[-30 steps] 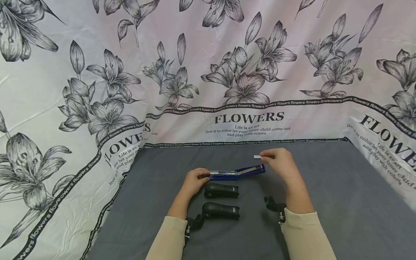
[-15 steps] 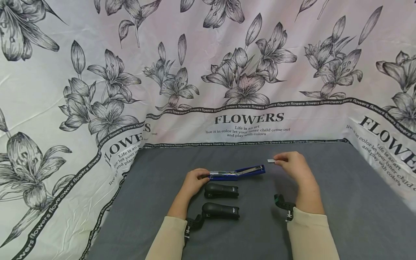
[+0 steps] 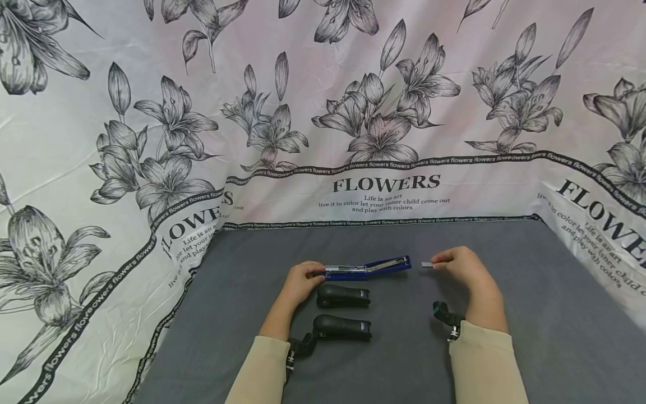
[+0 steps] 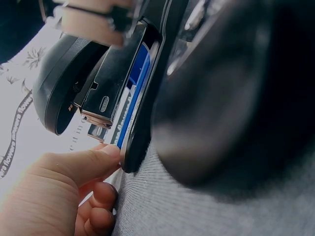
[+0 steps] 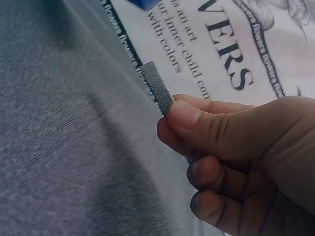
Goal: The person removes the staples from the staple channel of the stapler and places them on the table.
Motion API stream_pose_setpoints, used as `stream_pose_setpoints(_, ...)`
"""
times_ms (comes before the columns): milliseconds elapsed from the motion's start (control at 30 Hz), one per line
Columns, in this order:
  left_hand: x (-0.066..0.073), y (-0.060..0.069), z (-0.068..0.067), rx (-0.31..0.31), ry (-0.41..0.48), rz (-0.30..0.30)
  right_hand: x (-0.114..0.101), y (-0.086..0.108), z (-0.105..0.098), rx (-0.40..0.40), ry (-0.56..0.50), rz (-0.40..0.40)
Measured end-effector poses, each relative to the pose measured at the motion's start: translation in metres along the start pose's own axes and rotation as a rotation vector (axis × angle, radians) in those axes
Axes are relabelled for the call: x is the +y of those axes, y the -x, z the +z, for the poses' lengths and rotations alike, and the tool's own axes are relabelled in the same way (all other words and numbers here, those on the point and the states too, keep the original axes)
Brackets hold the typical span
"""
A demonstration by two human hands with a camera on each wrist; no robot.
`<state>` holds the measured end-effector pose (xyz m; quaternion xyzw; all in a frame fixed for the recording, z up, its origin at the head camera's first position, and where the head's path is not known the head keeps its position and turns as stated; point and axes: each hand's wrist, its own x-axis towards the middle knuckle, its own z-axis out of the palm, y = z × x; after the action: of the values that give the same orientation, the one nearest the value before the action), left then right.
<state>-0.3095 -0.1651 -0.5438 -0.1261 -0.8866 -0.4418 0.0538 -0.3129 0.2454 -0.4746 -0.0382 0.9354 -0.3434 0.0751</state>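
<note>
blue-bodied and opened out, a stapler is laid on the grey tabletop, its two halves set at a slight angle to each other and its metal parts exposed. its left end is pinched by the left hand — in the left wrist view the thumb is seen pressed at its edge, with the lower fingers curled. a short strip of staples is gripped at one end between the thumb and forefinger of the right hand; its free end is pointed towards the blue stapler, just beside its right tip but apart from it. in the right wrist view the fine ridges of the strip can be made out, and the remaining fingers are seen to be bent.

nearer the person, a black stapler is placed just beside the blue one — and a second black stapler is lined up roughly parallel to it. both arms are covered by cream sleeves, and a small black device is worn at each wrist. beyond the tabletop, white fabric is hung, printed with dark flowers and lettering.
</note>
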Motion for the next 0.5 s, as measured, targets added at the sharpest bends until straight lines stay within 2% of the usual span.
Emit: stream_pose_setpoints(500, -0.001, 0.0, 0.0, -0.004, 0.026, -0.023, 0.01, -0.009, 0.016, -0.042, 0.002, 0.033)
